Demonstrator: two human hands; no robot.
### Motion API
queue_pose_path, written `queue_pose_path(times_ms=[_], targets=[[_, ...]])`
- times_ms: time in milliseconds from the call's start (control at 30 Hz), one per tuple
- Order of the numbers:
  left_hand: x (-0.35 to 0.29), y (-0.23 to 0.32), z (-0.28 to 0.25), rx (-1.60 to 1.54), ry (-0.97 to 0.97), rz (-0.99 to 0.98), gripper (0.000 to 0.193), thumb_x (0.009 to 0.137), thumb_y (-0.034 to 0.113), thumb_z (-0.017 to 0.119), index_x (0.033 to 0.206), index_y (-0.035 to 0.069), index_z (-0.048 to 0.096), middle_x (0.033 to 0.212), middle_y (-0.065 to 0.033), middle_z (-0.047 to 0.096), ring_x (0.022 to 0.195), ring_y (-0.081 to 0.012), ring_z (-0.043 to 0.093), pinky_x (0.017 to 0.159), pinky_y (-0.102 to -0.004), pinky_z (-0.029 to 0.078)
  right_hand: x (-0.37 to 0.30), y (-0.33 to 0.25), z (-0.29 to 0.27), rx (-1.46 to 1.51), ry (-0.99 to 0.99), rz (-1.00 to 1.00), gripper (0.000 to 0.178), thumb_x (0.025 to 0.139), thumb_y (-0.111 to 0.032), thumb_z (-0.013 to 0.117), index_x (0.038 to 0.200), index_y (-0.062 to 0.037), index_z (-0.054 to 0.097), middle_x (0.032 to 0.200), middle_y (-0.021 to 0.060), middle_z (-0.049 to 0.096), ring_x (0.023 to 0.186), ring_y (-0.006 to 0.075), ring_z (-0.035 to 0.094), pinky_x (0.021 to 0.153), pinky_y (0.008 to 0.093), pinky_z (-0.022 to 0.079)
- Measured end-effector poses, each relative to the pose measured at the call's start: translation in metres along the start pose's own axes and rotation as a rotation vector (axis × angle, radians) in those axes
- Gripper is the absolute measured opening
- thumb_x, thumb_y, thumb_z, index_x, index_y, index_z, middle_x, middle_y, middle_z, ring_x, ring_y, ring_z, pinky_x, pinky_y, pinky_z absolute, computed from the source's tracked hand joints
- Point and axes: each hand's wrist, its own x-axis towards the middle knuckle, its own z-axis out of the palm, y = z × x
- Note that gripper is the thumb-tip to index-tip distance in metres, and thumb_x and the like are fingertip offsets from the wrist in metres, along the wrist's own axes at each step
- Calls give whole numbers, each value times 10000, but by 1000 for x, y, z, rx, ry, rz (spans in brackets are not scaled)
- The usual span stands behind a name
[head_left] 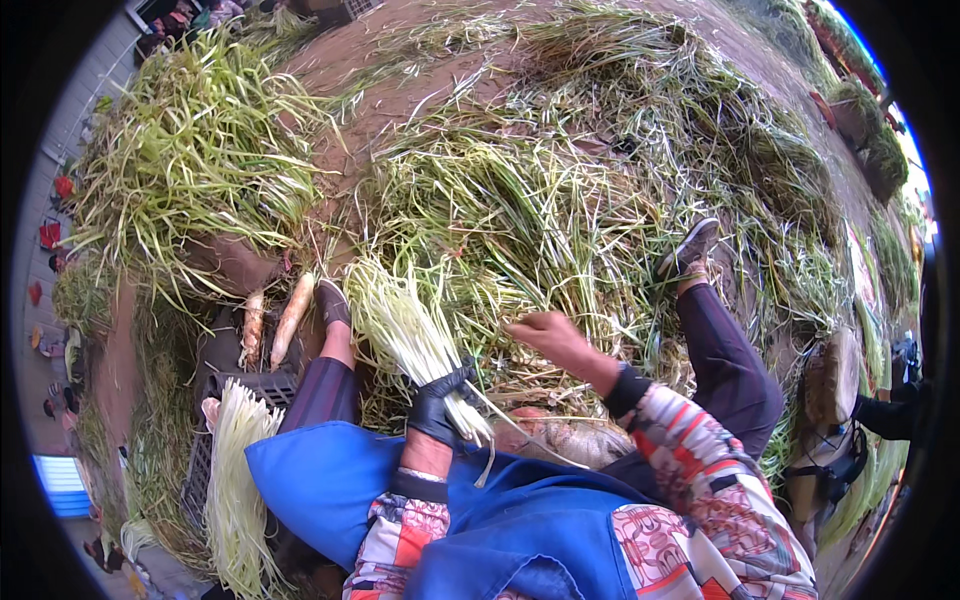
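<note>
My left hand [436,408], in a black glove, is closed round a bunch of long, pale green-white stalks [405,325]. The bunch fans out away from me, and its cut-looking ends stick out below the hand over my blue apron [350,490]. One loose stalk [525,432] trails from it to the right. My bare right hand [555,343] hovers over the leaf heap to the right of the bunch, apart from it. Its fingers are curled together, and whatever they may hold is too small or hidden to see.
A second pale bunch [240,480] lies over a dark plastic crate [195,465] at my left. Beyond it are two pale orange tapered things [292,320] and a tall heap of green leaves [190,150]. Loose leaves [520,200] cover the ground between my outstretched legs.
</note>
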Motion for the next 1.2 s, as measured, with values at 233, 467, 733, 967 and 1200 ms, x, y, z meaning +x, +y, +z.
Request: queue_pose_path(times_ms=[233, 467, 733, 967, 1200], targets=[[-2, -4, -4, -7, 97, -50, 157, 828, 107, 682, 947, 26, 621, 645, -28, 533, 562, -170, 538, 536, -299, 477, 17, -39, 76, 298, -55, -133, 259, 841, -194, 674, 915, 53, 689, 734, 95, 661, 665, 152, 582, 646, 302, 475], [-1, 1, -7, 24, -54, -83, 324, 845, 85, 651, 1128, -63, 598, 719, -40, 582, 601, -139, 537, 559, -286, 479, 31, -3, 25, -547, 544, -327, 249, 869, -230, 630, 779, 2, 610, 731, 109, 630, 555, 228, 555, 576, 364, 501], [-2, -5, -4, 17, 16, -37, 344, 850, 75, 636, 1167, -51, 588, 752, -48, 595, 599, -133, 530, 561, -262, 466, -1, 33, 19, 315, 60, 68, 293, 938, -261, 587, 1020, 6, 674, 861, 86, 683, 663, 129, 613, 588, 292, 499], [-13, -6, -1, -35, 48, -119, 375, 849, 72, 636, 1198, -38, 558, 758, -49, 610, 597, -130, 539, 576, -259, 475, 50, -9, 74, 947, -314, 278, 264, 950, -324, 571, 859, -89, 652, 738, -20, 640, 541, 84, 523, 467, 227, 359], [-12, -1, -3, -70, 15, -128, 394, 851, 86, 628, 1215, -40, 546, 777, -31, 620, 592, -99, 542, 566, -259, 483, 84, 6, 84, 575, -26, 94, 192, 851, -197, 670, 742, -56, 598, 652, 24, 587, 548, 172, 573, 504, 328, 461]])
